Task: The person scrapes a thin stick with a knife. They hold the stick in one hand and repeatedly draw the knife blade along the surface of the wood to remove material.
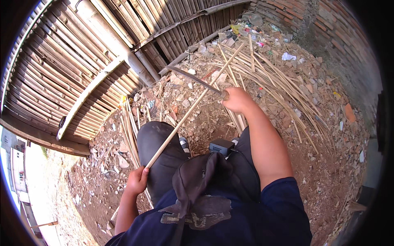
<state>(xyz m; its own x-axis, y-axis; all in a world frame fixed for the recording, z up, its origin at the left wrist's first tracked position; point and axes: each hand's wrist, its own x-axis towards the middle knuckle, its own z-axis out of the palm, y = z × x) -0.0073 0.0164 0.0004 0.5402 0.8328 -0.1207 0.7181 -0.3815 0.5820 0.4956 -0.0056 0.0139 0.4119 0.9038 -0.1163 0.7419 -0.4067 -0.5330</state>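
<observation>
My left hand (138, 180) is closed around the near end of a long, pale bamboo strip (177, 128), beside my left knee. The strip slants up and away to the right across my lap, its far end over the pile of strips. In my right hand (237, 100) is the handle of a long-bladed knife (197, 80), its dark blade pointing to the far left. The blade crosses the bamboo strip just left of my right fist; whether they touch I cannot tell.
Many split bamboo strips (283, 88) lie heaped at the far right, and more (129, 127) lie by my left knee. A bamboo wall (53, 82) stands left, a brick wall (328, 28) right. Rubble and litter cover the ground. A black box (221, 146) sits between my legs.
</observation>
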